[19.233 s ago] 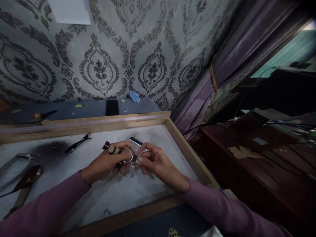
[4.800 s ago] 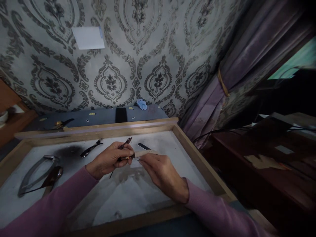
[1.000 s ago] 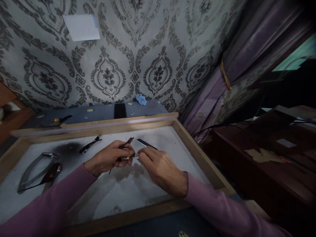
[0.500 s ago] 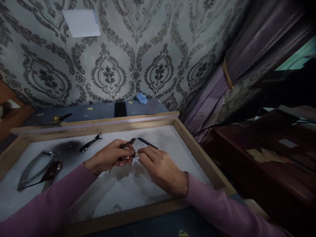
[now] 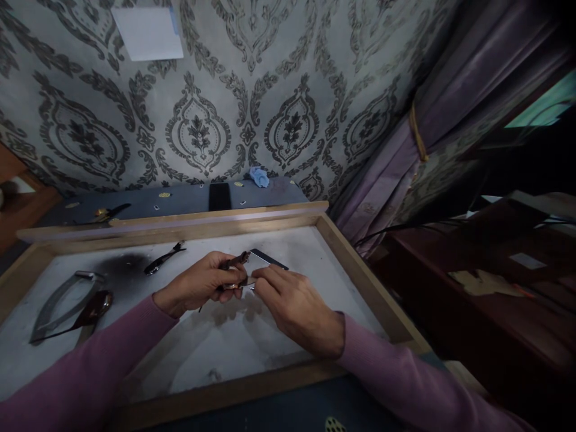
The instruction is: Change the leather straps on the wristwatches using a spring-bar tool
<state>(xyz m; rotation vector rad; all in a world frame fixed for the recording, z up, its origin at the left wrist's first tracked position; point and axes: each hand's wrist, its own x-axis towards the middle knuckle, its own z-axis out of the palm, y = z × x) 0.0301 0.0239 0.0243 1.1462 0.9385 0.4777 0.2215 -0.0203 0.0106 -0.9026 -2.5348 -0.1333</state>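
Note:
Over the white floor of a wood-framed tray (image 5: 360, 273), my left hand (image 5: 209, 282) is closed around a small dark brown piece (image 5: 236, 261) with shiny parts. My right hand (image 5: 299, 303) is pinched close beside it, touching a thin light-coloured bit at the fingertips that is too small to name. Just behind the fingers lies a dark flat bar (image 5: 270, 259) with a bright edge. To the left are a black, fish-shaped item (image 5: 164, 259), a grey curved frame (image 5: 54, 300) and a dark red glossy piece (image 5: 95, 309).
Behind the tray, a blue-covered surface (image 5: 180, 204) holds a black flat object (image 5: 219, 197), a crumpled blue cloth (image 5: 259, 177) and a black item (image 5: 112, 213). A purple curtain (image 5: 382, 186) hangs at the right, near a dark red surface (image 5: 450, 312).
The view has shifted very slightly. Both hands keep nearly the same pose around the brown piece.

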